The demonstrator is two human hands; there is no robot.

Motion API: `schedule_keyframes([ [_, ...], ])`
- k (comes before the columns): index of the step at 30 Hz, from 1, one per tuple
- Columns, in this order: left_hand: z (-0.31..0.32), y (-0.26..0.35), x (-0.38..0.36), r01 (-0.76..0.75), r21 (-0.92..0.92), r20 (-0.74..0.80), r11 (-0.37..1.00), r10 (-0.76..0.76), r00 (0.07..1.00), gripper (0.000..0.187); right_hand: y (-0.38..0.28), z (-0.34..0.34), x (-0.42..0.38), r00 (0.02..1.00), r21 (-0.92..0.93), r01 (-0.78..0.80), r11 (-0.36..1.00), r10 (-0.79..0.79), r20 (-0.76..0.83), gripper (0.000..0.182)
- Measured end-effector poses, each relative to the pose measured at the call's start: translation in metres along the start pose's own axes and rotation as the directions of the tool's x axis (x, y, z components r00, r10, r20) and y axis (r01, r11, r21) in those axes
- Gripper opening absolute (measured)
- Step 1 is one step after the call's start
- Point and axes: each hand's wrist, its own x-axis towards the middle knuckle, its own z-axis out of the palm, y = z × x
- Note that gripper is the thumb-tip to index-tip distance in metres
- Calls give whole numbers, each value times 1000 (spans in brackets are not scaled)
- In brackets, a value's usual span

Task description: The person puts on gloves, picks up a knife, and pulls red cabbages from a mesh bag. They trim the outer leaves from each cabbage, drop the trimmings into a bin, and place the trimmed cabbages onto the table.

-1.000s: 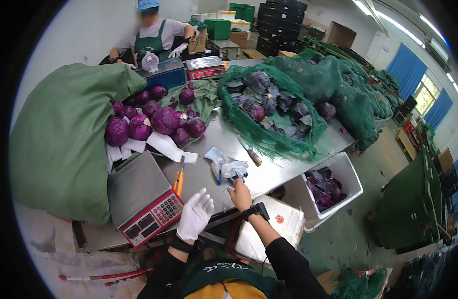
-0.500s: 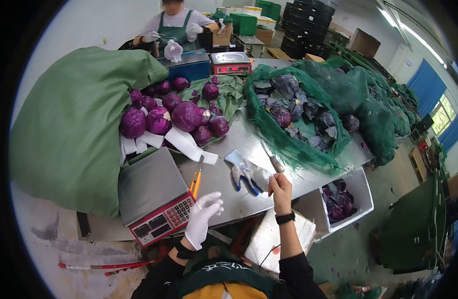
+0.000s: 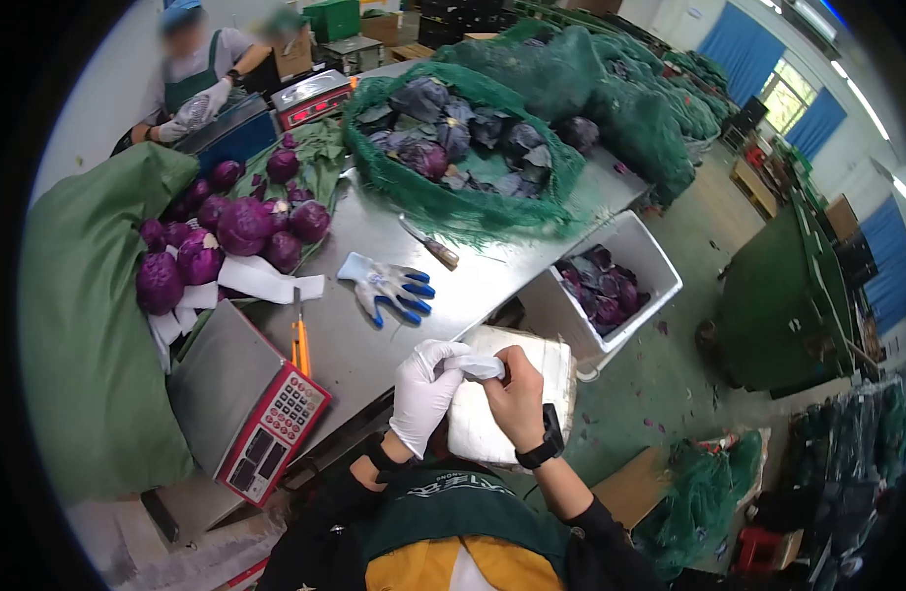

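Note:
My left hand (image 3: 422, 396), in a thin white glove, is closed with its fingertips on a second white glove (image 3: 480, 367), which is bunched up. My bare right hand (image 3: 517, 399) pinches the other side of this glove. Both hands are close together in front of my apron, over a white foam box (image 3: 492, 426). Beyond them on the metal table (image 3: 359, 345) lies a white-and-blue work glove (image 3: 386, 288), with a knife (image 3: 430, 244) to its right. An orange box cutter (image 3: 300, 340) rests beside the red-edged scale (image 3: 249, 404).
Red cabbages (image 3: 244, 226) spill from a green sack (image 3: 89, 335) at left. A green net bag (image 3: 561, 192) holds more cabbages. Trimmed leaves fill a white bin (image 3: 660, 271) at right. Across the table, a co-worker (image 3: 192, 74) holds a netted item near another scale (image 3: 310, 96).
My left hand has moved over to my right, and both now hold the white glove. The right hand has come back from the work glove. My view has swung right.

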Motion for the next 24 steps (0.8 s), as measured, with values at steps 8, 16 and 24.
schedule_keyframes([
  [8, 6, -17, 2, 322, -537, 117, 780, -309, 944, 13, 15, 1, -24, 969, -73, -203, 976, 189, -161, 32],
  [16, 13, 4, -20, 365, -239, 287, 900, -293, 912, 22, 20, -34, -5, 810, 848, -507, 151, 419, 410, 31],
  [24, -2, -13, -43, 733, -465, 795, 497, -129, 592, 47, 21, -34, -6, 688, 684, -725, 76, 102, 718, 18],
])
